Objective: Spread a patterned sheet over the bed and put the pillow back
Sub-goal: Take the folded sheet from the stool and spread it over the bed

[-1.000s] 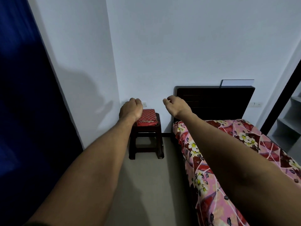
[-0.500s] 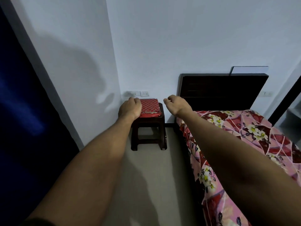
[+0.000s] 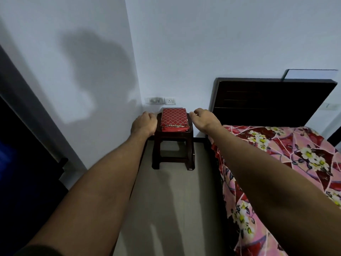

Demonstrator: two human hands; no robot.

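Left hand (image 3: 144,123): fingertips curl out of sight behind the knuckles; contact with the stool cannot be told.
Stool (image 3: 173,145): top left corner hidden by that hand.
Bed (image 3: 299,156): cut off by the right and bottom edges.
White board (image 3: 311,74): only a strip shows above the headboard (image 3: 273,100).
Wall sockets (image 3: 160,100): too small to read.
Dark blue surface (image 3: 16,172): blurred, cut off at the left edge (unidentifiable).

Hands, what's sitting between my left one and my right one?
In the head view, a red bundle on a dark stool lies between the left hand and the right hand.
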